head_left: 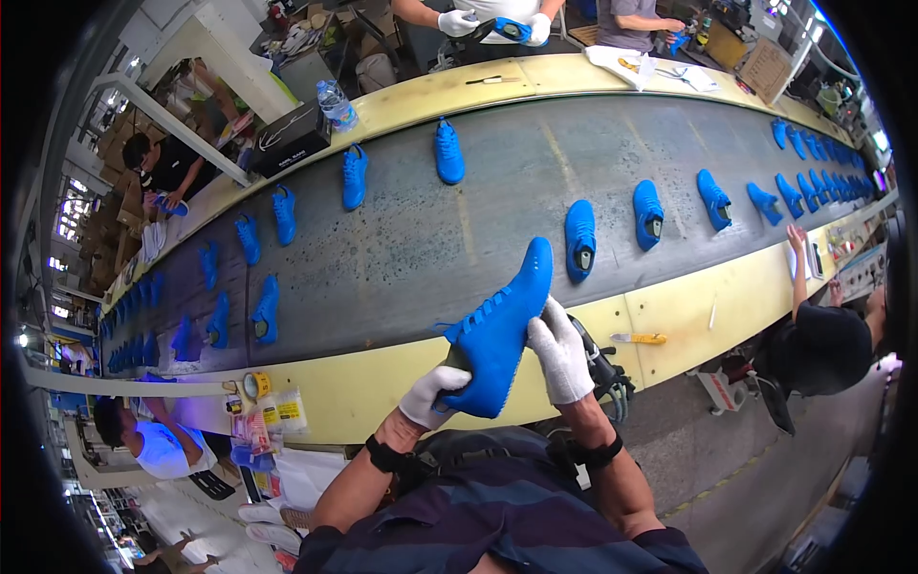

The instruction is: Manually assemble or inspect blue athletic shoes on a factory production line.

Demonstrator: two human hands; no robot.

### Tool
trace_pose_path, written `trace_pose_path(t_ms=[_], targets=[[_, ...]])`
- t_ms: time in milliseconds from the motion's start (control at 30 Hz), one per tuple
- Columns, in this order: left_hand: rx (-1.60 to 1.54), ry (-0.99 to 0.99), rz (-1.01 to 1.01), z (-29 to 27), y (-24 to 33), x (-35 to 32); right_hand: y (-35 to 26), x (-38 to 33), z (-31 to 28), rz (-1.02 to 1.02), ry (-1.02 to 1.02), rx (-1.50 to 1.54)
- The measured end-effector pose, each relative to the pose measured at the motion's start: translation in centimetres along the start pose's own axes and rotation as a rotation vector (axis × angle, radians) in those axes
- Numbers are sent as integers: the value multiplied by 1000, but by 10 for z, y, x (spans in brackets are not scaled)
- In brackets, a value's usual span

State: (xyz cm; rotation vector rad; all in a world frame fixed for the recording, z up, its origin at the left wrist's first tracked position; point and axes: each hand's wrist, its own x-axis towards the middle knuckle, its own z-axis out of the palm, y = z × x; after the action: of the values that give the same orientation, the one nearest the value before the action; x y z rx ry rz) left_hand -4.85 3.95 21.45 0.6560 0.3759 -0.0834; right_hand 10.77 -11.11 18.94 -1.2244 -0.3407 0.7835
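Observation:
A blue lace-up shoe (505, 340) is held up in front of me, tilted with its toe pointing up and to the right and its dotted sole edge facing right. My left hand (432, 395), in a white glove, is closed on the heel end by the ankle opening; the shoe hides some of its fingertips. My right hand (561, 356), gloved too, grips the sole side near the forefoot, with its fingers partly behind the shoe. Beyond the hands, a blue shoe (579, 239) stands on the grey conveyor belt (411, 258).
Several more blue shoes line both sides of the belt. On the near yellow ledge (354, 385) lie a yellow-handled cutter (639, 338) and a tape roll (256, 385). A water bottle (337, 105) and a black box (290, 141) stand on the far side. Other people work around the belt.

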Motion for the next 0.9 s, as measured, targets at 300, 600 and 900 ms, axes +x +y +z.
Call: trace_pose_path(t_ms=[300,600,900], targets=[[1456,242,159,34,-3,4,17,13,-1,224,136,669],[820,185,106,1,-18,11,11,12,3,283,-332,882],[542,55,100,4,-2,10,22,20,-3,295,-177,712]])
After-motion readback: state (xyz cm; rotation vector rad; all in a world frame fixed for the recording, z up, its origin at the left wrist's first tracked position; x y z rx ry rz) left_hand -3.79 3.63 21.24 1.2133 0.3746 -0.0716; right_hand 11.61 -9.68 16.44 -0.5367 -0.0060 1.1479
